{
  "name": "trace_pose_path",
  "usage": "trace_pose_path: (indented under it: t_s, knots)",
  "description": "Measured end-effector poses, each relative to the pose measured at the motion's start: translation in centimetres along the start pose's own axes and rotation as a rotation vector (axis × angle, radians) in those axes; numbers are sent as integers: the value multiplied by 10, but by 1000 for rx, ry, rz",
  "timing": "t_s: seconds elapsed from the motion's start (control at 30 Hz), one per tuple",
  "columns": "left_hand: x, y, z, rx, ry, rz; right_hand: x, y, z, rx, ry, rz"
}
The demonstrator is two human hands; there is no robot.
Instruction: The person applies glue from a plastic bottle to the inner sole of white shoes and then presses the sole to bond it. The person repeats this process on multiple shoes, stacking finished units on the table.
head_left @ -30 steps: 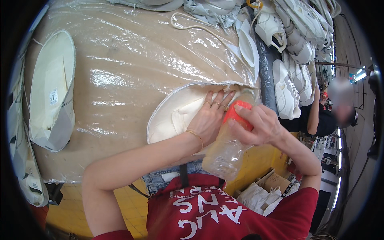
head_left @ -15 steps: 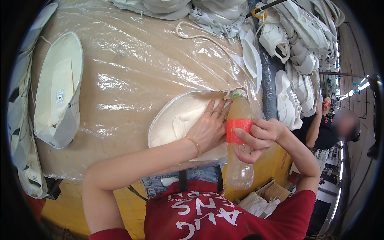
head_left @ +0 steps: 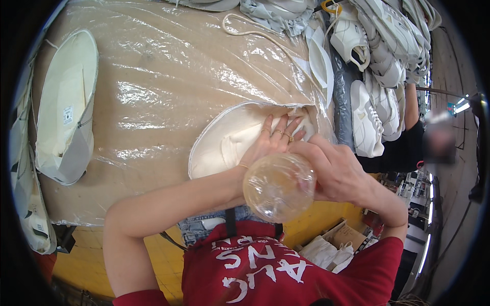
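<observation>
A cream-lined shoe upper lies on the plastic-covered table in front of me. My left hand rests inside it, fingers stretched and spread flat on the lining near the right end. My right hand is wrapped round a clear plastic bottle partly filled with yellowish liquid. The bottle is tipped so that its round base faces up toward me. Its neck and cap are hidden behind the base and my hand, so I cannot tell whether it touches the upper.
Another shoe upper lies at the left, beside a stack of more uppers. A cord runs along the back of the table. White shoes hang at the right, with a person beyond. A cardboard box stands below.
The bottle has swung from hanging base-down to base toward me, its neck now over the upper. My right hand has turned with it. My left fingers have spread further apart.
</observation>
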State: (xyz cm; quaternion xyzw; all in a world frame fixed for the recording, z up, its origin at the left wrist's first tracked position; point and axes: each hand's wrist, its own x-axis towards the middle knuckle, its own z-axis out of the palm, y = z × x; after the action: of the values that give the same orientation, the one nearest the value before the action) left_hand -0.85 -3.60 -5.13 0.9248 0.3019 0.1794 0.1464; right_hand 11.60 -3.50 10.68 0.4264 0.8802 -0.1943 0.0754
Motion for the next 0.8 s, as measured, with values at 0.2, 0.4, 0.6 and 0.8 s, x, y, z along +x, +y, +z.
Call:
trace_pose_path:
  t_s: [0.2, 0.4, 0.6, 0.8]
  knots:
    - [-6, -5, -1, 136, -4, 108, 21, 18, 0, -339, 277, -423]
    - [1, 3, 2, -144, -121, -44, 29, 15, -10, -236, 109, 31]
    - [0, 8, -2, 66, 59, -67, 23, 14, -3, 136, 59, 303]
    - [1, 6, 2, 16, 153, -82, 1, 1, -5, 559, 428, 528]
